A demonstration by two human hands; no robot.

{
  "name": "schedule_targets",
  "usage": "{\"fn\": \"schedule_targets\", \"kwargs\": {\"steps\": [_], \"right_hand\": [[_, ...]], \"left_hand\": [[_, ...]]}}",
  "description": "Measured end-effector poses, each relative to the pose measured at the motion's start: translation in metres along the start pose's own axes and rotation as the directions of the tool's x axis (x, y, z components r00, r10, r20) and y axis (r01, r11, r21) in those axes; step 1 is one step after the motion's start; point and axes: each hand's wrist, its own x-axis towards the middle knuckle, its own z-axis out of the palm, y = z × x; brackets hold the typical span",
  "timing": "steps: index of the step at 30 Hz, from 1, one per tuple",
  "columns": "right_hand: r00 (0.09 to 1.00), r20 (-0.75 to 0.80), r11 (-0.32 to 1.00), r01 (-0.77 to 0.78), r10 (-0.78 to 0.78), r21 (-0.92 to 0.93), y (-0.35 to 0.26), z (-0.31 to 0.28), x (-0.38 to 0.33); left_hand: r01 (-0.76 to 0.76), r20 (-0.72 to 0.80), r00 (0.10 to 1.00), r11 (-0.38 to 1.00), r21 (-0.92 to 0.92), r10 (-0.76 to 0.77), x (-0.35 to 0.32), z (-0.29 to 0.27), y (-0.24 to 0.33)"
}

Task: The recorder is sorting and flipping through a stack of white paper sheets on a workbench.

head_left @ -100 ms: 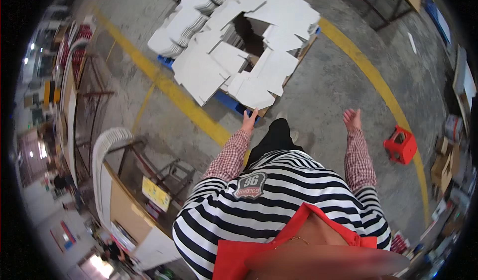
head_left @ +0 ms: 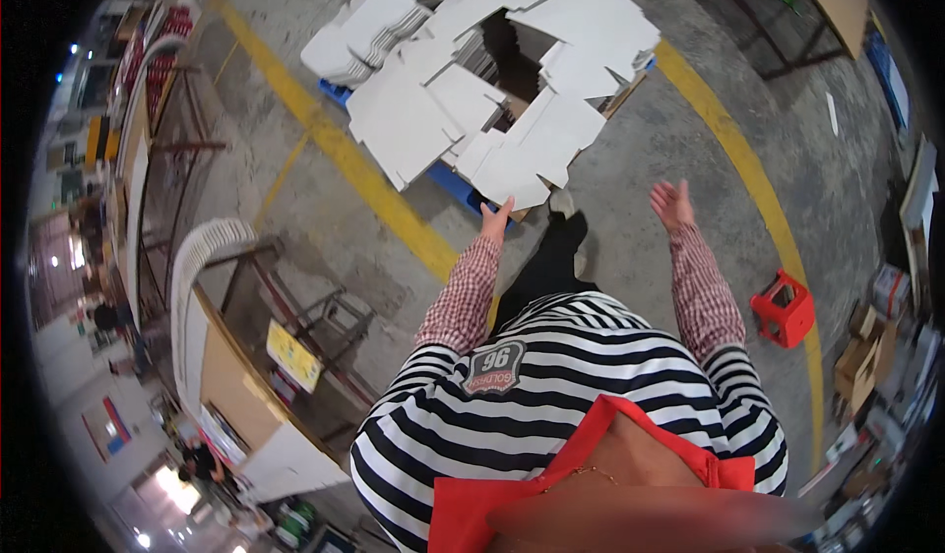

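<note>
The person is reaching the left hand (head_left: 495, 220) with fingers stretched flat and open toward the near edge of a heap of flat white cardboard sheets (head_left: 482, 81), the fingertips just at, perhaps touching, the lowest sheet, though the view is too small to be sure. The sheets are lying spread over a blue pallet (head_left: 455, 183) on the concrete floor (head_left: 650, 140). The right hand (head_left: 672, 204) is hanging open and empty, apart from the heap, with a red stool (head_left: 784, 309) farther right.

Flat cardboard sheets (head_left: 472, 91) piled on pallet (head_left: 455, 181) ahead; left hand (head_left: 495, 220) at pile's near edge, stool (head_left: 784, 308) far right, workbench (head_left: 236, 386) left.
</note>
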Motion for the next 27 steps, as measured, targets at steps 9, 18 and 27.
{"fn": "schedule_targets", "kwargs": {"steps": [9,18,27], "right_hand": [[0.925,-0.319,0.965,-0.247,0.207,-0.09,0.025,0.102,0.14],[0.937,-0.05,0.929,-0.349,0.345,-0.124,0.059,0.159,0.213],[0.887,-0.141,0.891,-0.45,0.439,-0.058,0.002,0.181,0.169]], "left_hand": [[-0.245,-0.42,0.9,0.93,-0.274,0.114,0.09,0.03,0.009],[-0.144,-0.278,0.961,0.862,-0.486,0.004,0.098,0.006,0.018],[-0.339,-0.419,0.903,0.756,-0.559,0.095,0.092,0.032,0.013]]}}
